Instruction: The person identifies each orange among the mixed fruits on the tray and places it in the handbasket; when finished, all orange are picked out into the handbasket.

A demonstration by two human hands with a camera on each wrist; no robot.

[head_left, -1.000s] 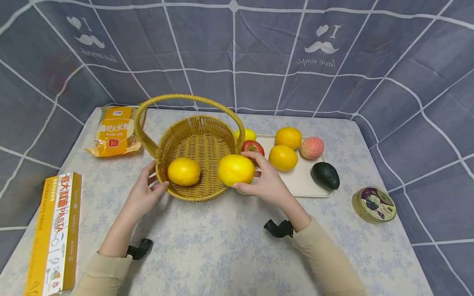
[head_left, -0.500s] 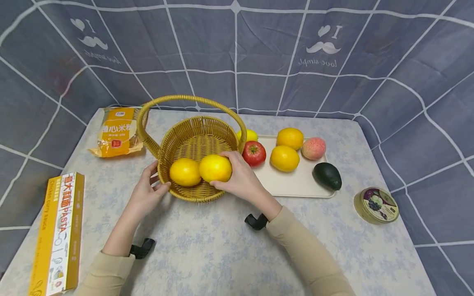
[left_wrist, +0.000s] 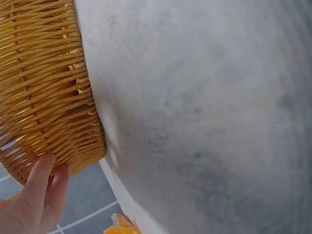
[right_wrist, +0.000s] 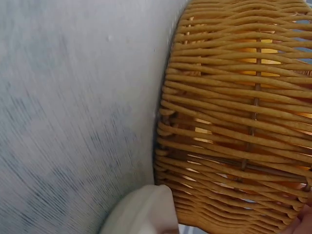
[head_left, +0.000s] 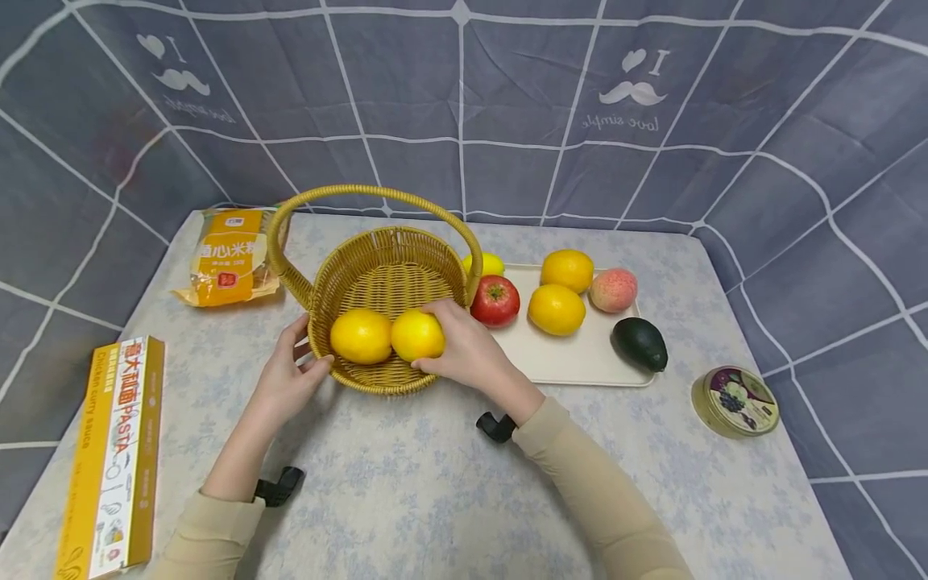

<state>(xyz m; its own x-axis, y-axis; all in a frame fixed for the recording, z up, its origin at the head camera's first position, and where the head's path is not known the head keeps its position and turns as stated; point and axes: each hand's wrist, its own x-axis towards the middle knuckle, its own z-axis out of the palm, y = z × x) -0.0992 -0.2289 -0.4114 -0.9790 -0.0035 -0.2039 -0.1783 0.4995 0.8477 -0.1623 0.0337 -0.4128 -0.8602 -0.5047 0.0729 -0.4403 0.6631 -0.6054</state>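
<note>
Right hand's fruit lower in basket

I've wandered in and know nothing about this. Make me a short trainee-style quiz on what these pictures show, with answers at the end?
1. Which is the right hand holding?
A) The red apple
B) A yellow fruit
C) The round tin

2. True or false: The dark green avocado lies on the pale tray.

3. Fill the gap: The left hand touches the woven ____.

Key: 1 B; 2 true; 3 basket.
</note>
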